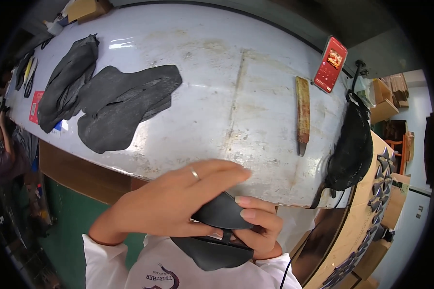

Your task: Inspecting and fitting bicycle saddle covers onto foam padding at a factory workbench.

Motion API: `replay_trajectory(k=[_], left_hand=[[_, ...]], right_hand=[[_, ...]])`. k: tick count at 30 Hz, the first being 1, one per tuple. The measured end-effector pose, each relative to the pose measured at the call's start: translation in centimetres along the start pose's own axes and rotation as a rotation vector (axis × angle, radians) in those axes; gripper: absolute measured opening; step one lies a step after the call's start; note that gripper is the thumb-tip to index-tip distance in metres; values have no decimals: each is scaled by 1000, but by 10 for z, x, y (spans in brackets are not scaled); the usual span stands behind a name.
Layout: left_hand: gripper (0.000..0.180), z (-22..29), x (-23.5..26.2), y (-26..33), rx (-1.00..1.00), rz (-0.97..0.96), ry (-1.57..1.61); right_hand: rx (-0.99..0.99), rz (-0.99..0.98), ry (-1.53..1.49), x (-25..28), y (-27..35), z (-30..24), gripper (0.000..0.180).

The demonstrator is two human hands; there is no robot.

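Close to my chest, both hands hold a smooth black leather-like piece (222, 212), with a second black flap (212, 253) hanging below it against my shirt. My left hand (173, 197), with a ring on one finger, reaches over the piece from the left; its fingers extend past the top edge and its thumb lies underneath. On the right edge, the fingertips of my right hand (263, 224) pinch the piece. A narrow dark strip shows between the two flaps; how they join is partly hidden by my fingers.
Dark grey cut pieces (125, 103) lie on the white table (202, 120). To the right are a tape-wrapped blade tool (303, 113), a lit phone (330, 65) and a black mesh bag (349, 147). Black pieces line a cardboard sheet (345, 231). Another person (7, 154) is at far left.
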State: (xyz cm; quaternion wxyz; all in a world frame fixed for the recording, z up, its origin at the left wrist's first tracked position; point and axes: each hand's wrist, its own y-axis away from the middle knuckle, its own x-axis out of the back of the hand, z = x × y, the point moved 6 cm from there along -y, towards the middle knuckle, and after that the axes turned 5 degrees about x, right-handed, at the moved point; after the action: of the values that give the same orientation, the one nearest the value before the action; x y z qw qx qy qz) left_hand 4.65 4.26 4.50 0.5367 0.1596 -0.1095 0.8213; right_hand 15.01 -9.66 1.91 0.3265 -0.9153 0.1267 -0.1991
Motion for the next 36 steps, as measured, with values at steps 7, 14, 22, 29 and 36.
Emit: replay_trajectory(k=[7,14,22,29,36], left_hand=[[54,5,-3,12,-135,46,-154],[40,21,-6,19,-320,292,-470],[37,23,-9,21,-328,299,-456],[45,28,-15,20,-259,278,-461],[72,15,-16,15,-85,157,-20]], right_hand=[[49,76,401,9,-13,-1,16],[123,107,309,9,-5,-2,25],[185,225,256,11,-6,-3,23],[-56,141,-39,13,-5,18,35],[-204,295,-334,-8,-2,50,87]])
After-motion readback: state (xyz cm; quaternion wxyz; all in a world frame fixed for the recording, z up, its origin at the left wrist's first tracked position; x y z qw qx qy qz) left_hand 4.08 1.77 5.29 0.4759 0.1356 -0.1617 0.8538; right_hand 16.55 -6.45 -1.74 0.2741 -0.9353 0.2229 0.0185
